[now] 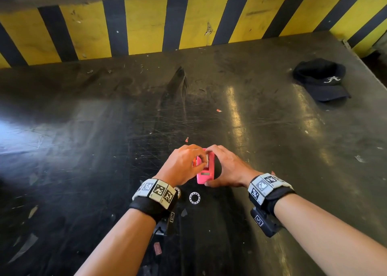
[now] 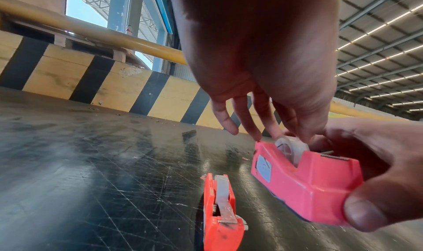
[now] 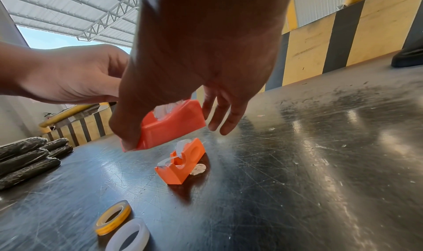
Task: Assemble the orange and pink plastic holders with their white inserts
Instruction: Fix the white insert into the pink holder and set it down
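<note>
The right hand (image 1: 227, 169) grips the pink holder (image 2: 304, 184) by its long sides, thumb curled against the near end and fingers round the far side, carrying it clear of the bench (image 1: 272, 150). The left hand (image 1: 182, 163) comes down on it from above, fingertips curled and pinching the white insert (image 2: 291, 149), which sits in the holder's open well. How deep the insert has gone cannot be determined.

The orange holder (image 3: 181, 166) stands on the bench directly beneath the hands, with a roll already seated in it and a strip drawn to its front edge. Two loose rings, one yellow (image 3: 113, 217) and one white (image 3: 128, 236), lie on the bench nearer the person. A black cap (image 1: 321, 81) lies well apart, toward the far right corner.

Assessment: the pink holder appears light, rigid and smooth-walled, so liable to slip if squeezed at its tapered end; the flat side walls are the sound place to hold. The insert looks thin-walled and should be pressed at its rim, squarely, to avoid jamming. The serrated cutter at the front of the holder is best avoided.
</note>
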Demonstrator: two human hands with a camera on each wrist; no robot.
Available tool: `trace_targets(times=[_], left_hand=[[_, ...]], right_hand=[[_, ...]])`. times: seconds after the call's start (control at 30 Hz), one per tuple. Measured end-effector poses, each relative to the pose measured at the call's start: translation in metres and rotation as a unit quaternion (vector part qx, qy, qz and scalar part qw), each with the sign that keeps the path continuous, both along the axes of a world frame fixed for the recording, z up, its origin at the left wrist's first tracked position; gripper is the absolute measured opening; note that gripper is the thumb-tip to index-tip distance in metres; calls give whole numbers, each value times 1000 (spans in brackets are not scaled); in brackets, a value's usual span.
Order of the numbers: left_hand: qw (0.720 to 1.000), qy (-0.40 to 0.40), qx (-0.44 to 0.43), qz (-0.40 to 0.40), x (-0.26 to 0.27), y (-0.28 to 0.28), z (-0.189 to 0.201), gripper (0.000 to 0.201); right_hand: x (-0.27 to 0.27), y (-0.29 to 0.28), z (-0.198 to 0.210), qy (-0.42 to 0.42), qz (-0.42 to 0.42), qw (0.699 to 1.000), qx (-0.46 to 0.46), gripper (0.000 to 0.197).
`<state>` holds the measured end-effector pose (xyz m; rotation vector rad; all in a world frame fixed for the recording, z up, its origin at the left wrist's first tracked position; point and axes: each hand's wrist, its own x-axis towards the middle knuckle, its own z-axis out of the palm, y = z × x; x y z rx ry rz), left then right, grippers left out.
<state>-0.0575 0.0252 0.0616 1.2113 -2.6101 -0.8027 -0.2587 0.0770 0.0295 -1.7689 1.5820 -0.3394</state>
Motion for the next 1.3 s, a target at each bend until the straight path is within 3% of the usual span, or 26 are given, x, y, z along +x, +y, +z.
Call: trace_targets(times=[0.33, 0.67, 0.77, 0.87, 0.97, 1.07, 1.17, 1.3], left_hand=[[998, -34, 7, -48, 7, 14, 10, 8], [992, -40, -115, -20, 8, 30, -3, 17], [995, -46, -82, -34, 10, 30, -6, 24], [998, 25, -47, 16, 17, 26, -9, 29], [997, 31, -26, 59, 31, 22, -11, 29], [996, -39, 36, 76, 49, 20, -17, 31], [979, -145, 121, 84, 63, 21, -28, 57], [964, -181, 172, 95, 75, 26, -48, 75]], right_hand=[[0, -2, -8, -18, -29, 999, 25, 83], [-3, -8, -3, -33, -45, 998, 8, 83], [-5, -8, -2, -36, -45, 998, 7, 92], [-8, -12, -6, -23, -36, 999, 10, 114], [-10, -18, -13, 18, -29, 999, 29, 124], [-10, -27, -22, 55, -23, 997, 46, 121], [-7, -34, -30, 84, -22, 994, 65, 121], [-1, -37, -42, 105, -23, 992, 68, 120]])
